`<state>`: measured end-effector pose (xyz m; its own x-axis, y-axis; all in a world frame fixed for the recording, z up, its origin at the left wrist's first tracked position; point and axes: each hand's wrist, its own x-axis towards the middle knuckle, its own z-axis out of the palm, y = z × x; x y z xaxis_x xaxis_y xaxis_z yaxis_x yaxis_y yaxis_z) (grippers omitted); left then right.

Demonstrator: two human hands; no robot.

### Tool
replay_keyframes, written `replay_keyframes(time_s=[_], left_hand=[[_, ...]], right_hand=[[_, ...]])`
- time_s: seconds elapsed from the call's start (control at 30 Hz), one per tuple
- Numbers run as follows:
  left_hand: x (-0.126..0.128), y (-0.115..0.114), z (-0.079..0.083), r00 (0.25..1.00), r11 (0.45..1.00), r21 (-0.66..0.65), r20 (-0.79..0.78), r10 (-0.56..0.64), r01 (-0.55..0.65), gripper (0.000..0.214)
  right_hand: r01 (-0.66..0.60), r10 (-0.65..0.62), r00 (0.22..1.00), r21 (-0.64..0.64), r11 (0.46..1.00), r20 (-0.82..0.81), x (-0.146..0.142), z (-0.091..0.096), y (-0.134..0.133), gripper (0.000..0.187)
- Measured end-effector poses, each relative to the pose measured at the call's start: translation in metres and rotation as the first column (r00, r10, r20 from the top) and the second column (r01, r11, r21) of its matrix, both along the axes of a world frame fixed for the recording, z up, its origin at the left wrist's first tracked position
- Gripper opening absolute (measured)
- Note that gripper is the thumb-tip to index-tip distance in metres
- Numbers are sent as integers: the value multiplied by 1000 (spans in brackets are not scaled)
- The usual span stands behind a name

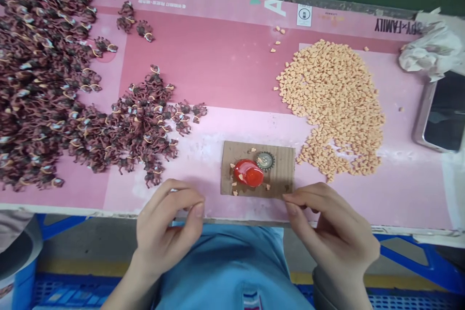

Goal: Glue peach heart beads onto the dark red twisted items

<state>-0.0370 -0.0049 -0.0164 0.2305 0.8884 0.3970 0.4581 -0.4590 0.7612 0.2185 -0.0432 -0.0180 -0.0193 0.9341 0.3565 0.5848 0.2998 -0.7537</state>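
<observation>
Cardboard piece (281, 174) on pink printed sheet (232, 58), holding red domed cap (249, 173) and crown cap (265, 160). Right hand (327, 225) nearer, curled at cardboard's lower right corner; left hand (169, 225) just off lower left. Both pinched; any held item hidden.

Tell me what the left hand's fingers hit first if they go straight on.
The left hand's fingers would most likely meet the left edge of the cardboard piece, after crossing a strip of pink board. Height is hard to judge from this view.

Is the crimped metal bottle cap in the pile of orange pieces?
No, the bottle cap lies on the cardboard piece beside the glossy red object.
</observation>
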Motion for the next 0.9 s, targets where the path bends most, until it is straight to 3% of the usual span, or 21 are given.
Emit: replay_keyframes(time_s=[0.2, 0.33, 0.6, 0.9], left_hand=[[-1, -3, -1, 1000, 999, -33, -1, 0, 0, 16], [1, -2, -2, 1000, 998, -58, -10, -24, 23, 23], [2, -7, 1, 998, 995, -91, -39, -41, 37, 31], [2, -7, 4, 993, 992, -104, -87, -79, 70, 32]], right_hand=[[96, -109, 964, 67, 993, 241, 24, -8, -7, 25], [24, -45, 926, 62, 998, 374, 27, -10, -8, 16], [-59, 20, 908, 81, 995, 418, -1, -10, 7, 8], [-65, 51, 889, 15, 998, 455, -5, -5, 10, 10]])
